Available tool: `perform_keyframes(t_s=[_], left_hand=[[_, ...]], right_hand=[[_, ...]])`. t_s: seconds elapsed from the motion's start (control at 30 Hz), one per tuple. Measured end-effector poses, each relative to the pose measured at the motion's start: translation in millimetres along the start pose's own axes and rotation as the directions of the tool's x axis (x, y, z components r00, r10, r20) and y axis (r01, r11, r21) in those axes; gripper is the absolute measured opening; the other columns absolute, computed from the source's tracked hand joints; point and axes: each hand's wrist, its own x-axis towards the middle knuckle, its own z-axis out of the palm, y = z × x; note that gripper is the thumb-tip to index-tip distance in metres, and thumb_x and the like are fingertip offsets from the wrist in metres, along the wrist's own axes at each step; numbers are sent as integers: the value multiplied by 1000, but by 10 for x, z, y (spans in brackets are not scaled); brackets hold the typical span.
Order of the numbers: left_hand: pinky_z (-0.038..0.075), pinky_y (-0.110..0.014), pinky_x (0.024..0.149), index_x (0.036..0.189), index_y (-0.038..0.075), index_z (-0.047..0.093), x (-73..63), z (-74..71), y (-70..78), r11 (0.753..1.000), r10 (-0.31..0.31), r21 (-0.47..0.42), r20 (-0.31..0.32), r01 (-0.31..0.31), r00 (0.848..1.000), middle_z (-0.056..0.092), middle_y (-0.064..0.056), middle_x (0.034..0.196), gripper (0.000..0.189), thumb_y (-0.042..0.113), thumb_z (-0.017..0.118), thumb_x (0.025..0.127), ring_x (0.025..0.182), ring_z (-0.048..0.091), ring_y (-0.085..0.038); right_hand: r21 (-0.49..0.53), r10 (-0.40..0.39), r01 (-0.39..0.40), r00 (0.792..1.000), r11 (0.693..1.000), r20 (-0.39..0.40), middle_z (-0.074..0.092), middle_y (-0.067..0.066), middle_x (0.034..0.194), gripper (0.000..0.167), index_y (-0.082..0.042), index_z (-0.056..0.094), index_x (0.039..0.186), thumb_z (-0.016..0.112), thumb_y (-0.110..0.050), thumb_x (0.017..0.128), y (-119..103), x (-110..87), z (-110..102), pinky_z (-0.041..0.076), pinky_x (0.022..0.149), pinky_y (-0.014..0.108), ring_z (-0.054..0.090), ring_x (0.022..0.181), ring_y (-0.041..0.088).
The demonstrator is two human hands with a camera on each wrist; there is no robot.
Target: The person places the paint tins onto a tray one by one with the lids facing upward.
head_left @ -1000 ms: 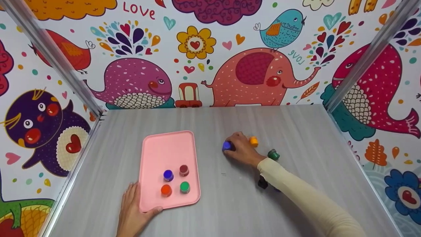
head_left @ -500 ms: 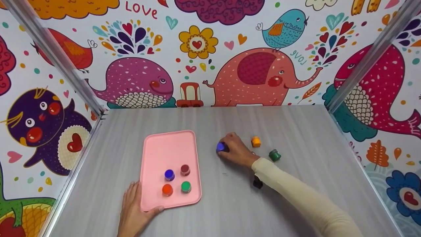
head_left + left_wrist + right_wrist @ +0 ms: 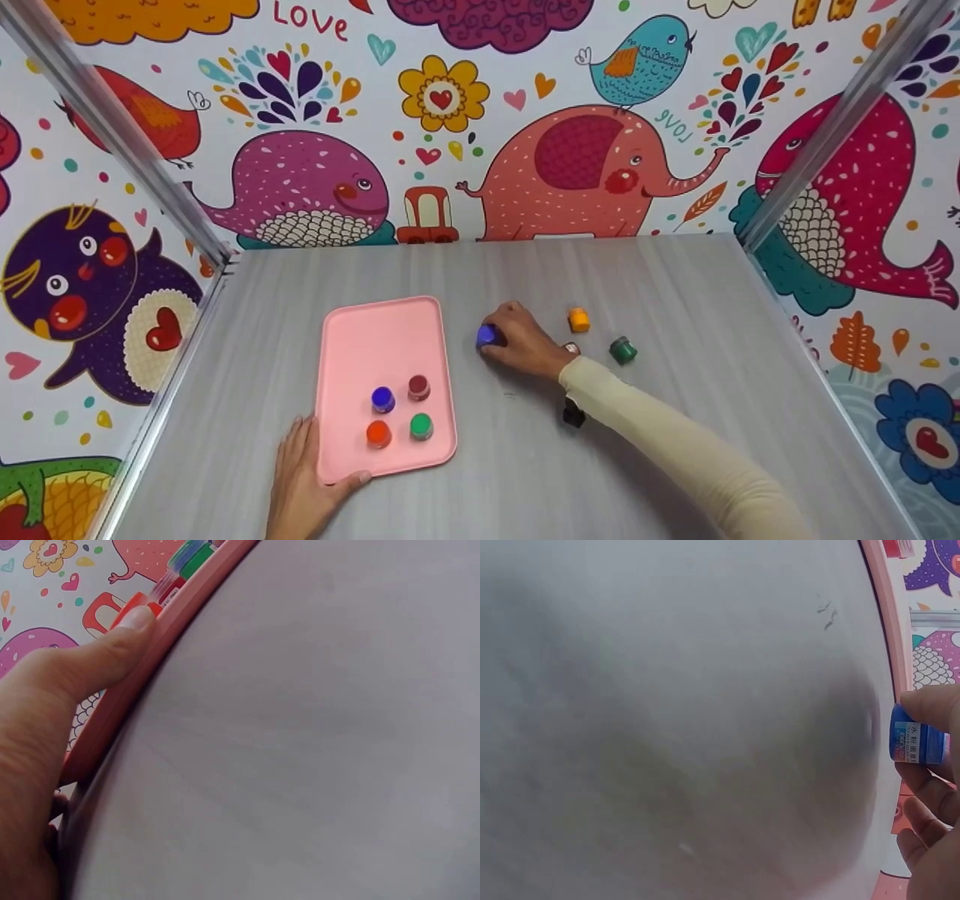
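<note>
In the head view my right hand [image 3: 525, 341] grips a blue-lidded paint jar [image 3: 487, 336] between thumb and fingers, just right of a pink tray [image 3: 382, 330]. The right wrist view shows this paint jar [image 3: 911, 739] with its printed label. My left hand [image 3: 304, 476] rests at the tray's near left corner, fingers extended along the side and thumb on the front rim. Inside the tray stand a blue-lidded jar [image 3: 382, 399], a dark red one [image 3: 418, 388], an orange-red one [image 3: 379, 434] and a green one [image 3: 421, 427].
Right of my right hand lie a yellow-orange jar [image 3: 578, 320] and a dark green jar [image 3: 622, 350]. Another jar [image 3: 572, 349] is partly hidden by the wrist. A black object [image 3: 574, 412] shows beneath the sleeve. Patterned walls and metal posts border the grey table [image 3: 510, 480].
My right hand has moved left toward the tray with the blue jar, uncovering part of a jar behind the wrist. The left hand and tray have stayed in place.
</note>
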Motion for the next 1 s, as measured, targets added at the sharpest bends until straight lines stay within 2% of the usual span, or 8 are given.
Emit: perform_keyframes(t_s=[0.43,0.5,0.63,0.7,0.9,1.0], left_hand=[[1,-70,134,174,-4,8,-14,-40,-22,1000,-4,-15,-16,3,1000,10,-32,179,151,78,88,76,165,6,-53],[4,-71,133,174,-4,10,-17,-28,-28,1000,13,-14,-36,-14,999,13,-32,178,149,77,89,76,164,8,-53],[7,-70,134,172,-7,16,-18,15,-52,996,86,-24,-96,-89,992,19,-34,177,144,71,91,77,164,12,-54],[6,-68,134,172,-8,17,-14,31,-54,995,97,-30,-100,-100,990,19,-34,177,143,70,91,78,164,11,-54],[1,-66,135,173,-6,12,-17,32,-22,999,28,-29,-46,-30,999,12,-33,179,148,74,90,76,166,5,-52],[2,-67,135,173,-6,13,-15,30,-10,999,22,-32,-44,-24,999,13,-33,179,148,74,91,76,166,6,-52]], right_hand=[[-4,-58,58,998,998,12,67,9,125,45,0,69,139,83,-21,102,-142,203,50,57,106,39,54,121,24],[-2,-59,59,998,998,20,66,9,126,45,0,68,139,83,-21,102,-162,225,56,57,107,39,54,121,25],[-16,-73,73,997,997,12,67,10,125,42,-1,70,137,83,-20,101,-185,257,75,57,106,41,55,121,25],[-23,-76,77,997,997,7,67,10,124,41,-2,71,135,83,-20,101,-197,273,92,57,105,41,56,121,25],[-46,-89,90,996,995,26,68,8,123,39,-4,72,134,82,-23,102,-287,359,164,57,103,38,55,120,22],[-43,-108,109,994,993,31,70,7,121,39,-4,73,134,83,-25,103,-336,408,201,57,102,37,55,120,21]])
